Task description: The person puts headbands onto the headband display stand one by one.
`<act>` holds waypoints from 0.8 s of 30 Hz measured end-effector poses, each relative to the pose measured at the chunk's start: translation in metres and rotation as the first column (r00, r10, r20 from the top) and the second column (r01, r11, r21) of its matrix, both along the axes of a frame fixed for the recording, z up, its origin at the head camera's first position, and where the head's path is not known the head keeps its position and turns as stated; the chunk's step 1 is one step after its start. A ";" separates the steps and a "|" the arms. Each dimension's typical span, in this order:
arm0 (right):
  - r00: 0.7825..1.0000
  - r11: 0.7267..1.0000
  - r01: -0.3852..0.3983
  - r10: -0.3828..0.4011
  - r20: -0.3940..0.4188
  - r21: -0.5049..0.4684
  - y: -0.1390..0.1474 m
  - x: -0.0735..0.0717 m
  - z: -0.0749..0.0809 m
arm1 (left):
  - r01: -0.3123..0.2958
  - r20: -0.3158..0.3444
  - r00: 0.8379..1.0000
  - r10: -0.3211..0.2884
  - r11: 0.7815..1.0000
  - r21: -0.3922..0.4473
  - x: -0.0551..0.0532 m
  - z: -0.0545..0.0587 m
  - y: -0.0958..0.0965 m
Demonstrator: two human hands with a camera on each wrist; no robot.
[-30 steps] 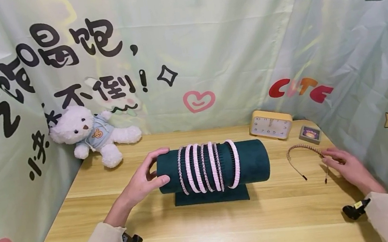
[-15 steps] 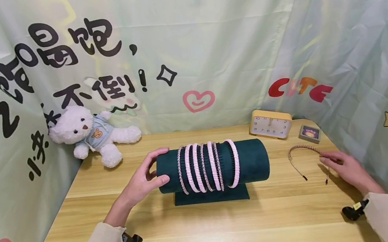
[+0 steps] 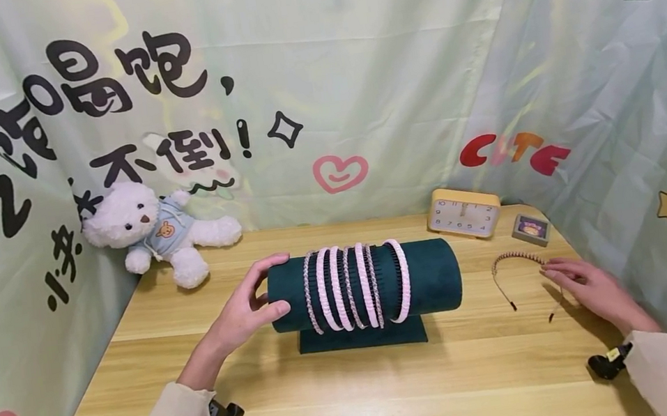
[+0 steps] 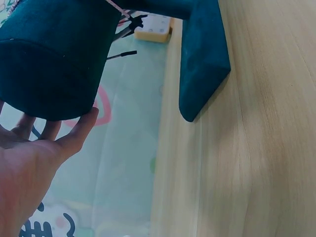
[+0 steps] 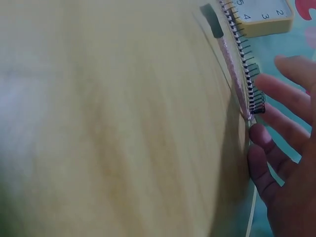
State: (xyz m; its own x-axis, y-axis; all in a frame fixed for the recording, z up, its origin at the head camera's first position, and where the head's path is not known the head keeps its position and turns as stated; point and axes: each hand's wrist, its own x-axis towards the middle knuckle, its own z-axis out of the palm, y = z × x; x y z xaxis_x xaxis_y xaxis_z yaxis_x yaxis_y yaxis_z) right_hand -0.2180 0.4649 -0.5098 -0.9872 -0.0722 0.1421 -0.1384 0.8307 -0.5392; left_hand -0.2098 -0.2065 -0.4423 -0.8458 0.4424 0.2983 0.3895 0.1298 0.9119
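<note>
In the head view, a dark green velvet roll-shaped headband stand point(image 3: 434, 275) lies sideways across the table. My left hand point(image 3: 245, 314) grips its left end, thumb in front and fingers over the back. The left wrist view shows the fingers point(image 4: 81, 129) against the round end. Several headbands point(image 3: 400, 280), some pink and some thin and twisted, circle the stand, with a gap before the rightmost pink one. To the right, my right hand point(image 3: 594, 290) pinches a thin twisted headband point(image 3: 513, 255) on its right side; its tips are dark, and small comb teeth show in the right wrist view.
A yellow clock point(image 3: 466, 213) and a small framed box point(image 3: 530, 230) stand at the back right. A white teddy bear point(image 3: 165, 230) sits at the back left. Printed curtains point(image 3: 396, 108) border the wooden table point(image 3: 359, 401).
My right hand has shifted slightly left, and the thin headband's near tips have swung a little left with it. The left hand and stand have stayed in place.
</note>
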 end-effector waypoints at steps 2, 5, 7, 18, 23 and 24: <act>0.999 0.999 -0.038 0.038 -0.001 0.017 -0.002 -0.002 0.001 | -0.001 -0.001 1.000 0.001 1.000 -0.002 0.000 0.000 0.000; 0.999 0.998 -0.050 0.050 0.002 0.027 -0.005 -0.002 0.004 | -0.002 0.000 1.000 0.002 1.000 -0.003 0.000 0.000 0.000; 0.999 0.999 -0.036 0.036 0.014 0.028 -0.005 -0.001 0.005 | -0.002 0.001 1.000 0.002 1.000 -0.004 0.000 0.000 0.000; 0.997 0.998 0.055 -0.057 0.054 0.032 -0.008 -0.004 0.003 | -0.003 0.003 1.000 0.003 1.000 -0.005 0.001 0.001 0.000; 0.999 0.998 -0.012 0.010 0.035 0.063 -0.015 -0.007 0.002 | -0.001 0.005 1.000 0.001 1.000 -0.002 0.001 0.001 0.000; 0.999 0.998 -0.015 0.013 0.033 0.065 -0.016 -0.008 0.002 | 0.000 0.006 1.000 0.000 1.000 -0.001 0.001 0.001 0.000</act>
State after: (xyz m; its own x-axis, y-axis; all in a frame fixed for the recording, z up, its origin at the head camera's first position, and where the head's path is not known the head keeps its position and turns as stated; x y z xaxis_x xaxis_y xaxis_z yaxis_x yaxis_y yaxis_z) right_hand -0.2256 0.4490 -0.5078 -0.9901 -0.0941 0.1043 -0.1335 0.8621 -0.4888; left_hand -0.2088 -0.2068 -0.4414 -0.8475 0.4425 0.2932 0.3843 0.1305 0.9139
